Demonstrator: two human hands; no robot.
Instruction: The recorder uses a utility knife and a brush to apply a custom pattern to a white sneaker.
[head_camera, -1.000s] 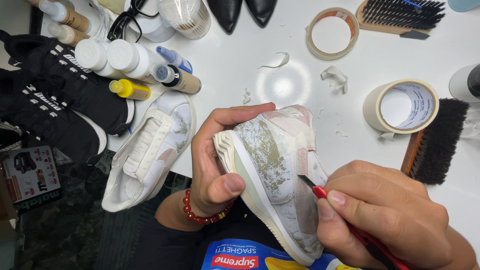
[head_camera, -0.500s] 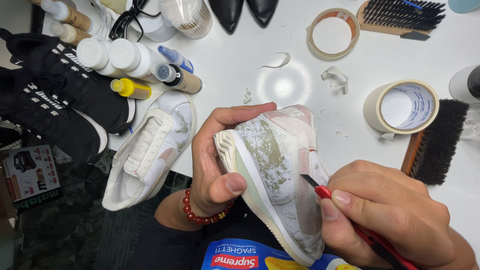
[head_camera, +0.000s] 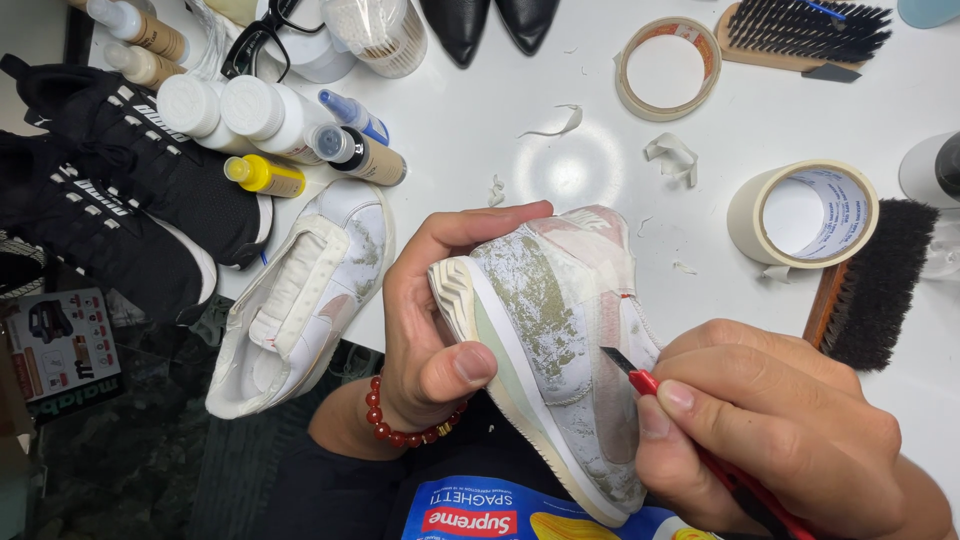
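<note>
Sneaker (head_camera: 545, 330), white with olive-stained panels and masking tape over parts of its upper, sits tilted on its side near the middle of the scene, above the near edge of the white surface (head_camera: 600, 150). The left hand (head_camera: 435, 320) wraps around its toe end, thumb pressed on the sole edge, a red bead bracelet (head_camera: 400, 425) at the wrist. The right hand (head_camera: 770, 430) pinches a red-handled knife (head_camera: 640, 380), its dark blade tip touching the taped side. A second white sneaker (head_camera: 300, 300) lies to the left; a tape roll (head_camera: 805, 215) and a dark brush (head_camera: 875, 285) lie to the right.
</note>
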